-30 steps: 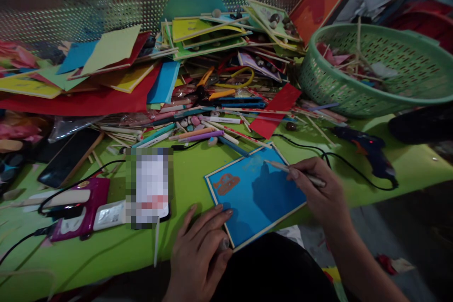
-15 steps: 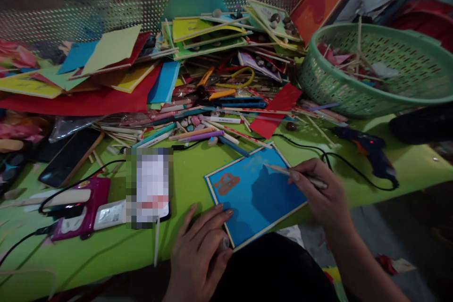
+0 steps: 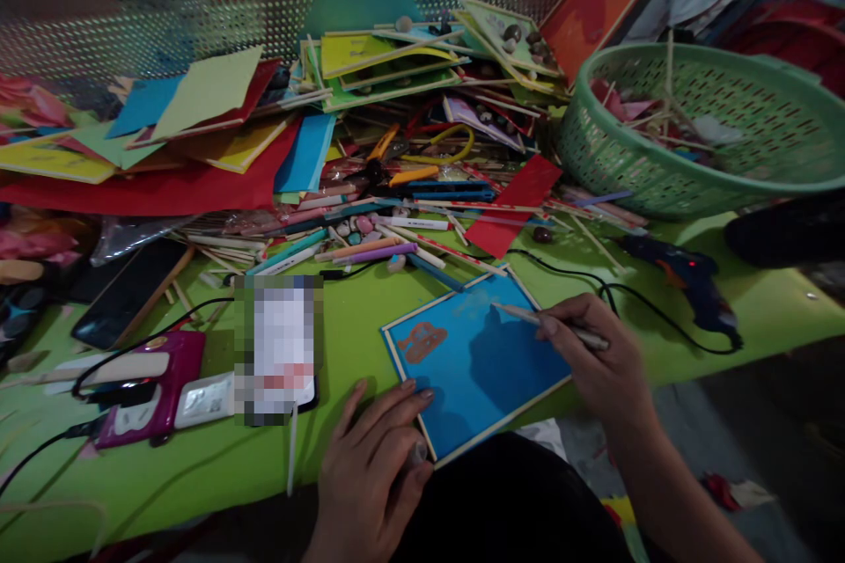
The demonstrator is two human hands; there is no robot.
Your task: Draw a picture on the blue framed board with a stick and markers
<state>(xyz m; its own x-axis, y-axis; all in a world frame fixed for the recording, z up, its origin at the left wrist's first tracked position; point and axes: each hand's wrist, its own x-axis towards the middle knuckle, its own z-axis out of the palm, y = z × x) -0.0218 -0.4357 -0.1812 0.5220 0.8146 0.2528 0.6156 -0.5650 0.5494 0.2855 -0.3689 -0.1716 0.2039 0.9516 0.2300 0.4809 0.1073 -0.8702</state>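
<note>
Right hand (image 3: 598, 347) holding a pale pen (image 3: 521, 312) over a blue panel (image 3: 466, 383) near the front edge of the counter (image 3: 356, 308), left hand (image 3: 376, 462) touching its frame (image 3: 422, 309), green basket (image 3: 660, 174) standing toward the back right corner.

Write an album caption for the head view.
Right-hand fingers hold a pale pen-like tool over a framed blue board; left-hand fingers at its edge.

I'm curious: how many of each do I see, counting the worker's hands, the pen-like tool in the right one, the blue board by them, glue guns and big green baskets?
Hands: 2 (left hand, right hand)
Pen-like tool: 1
Blue board: 1
Glue gun: 1
Green basket: 1
Total: 6
</note>
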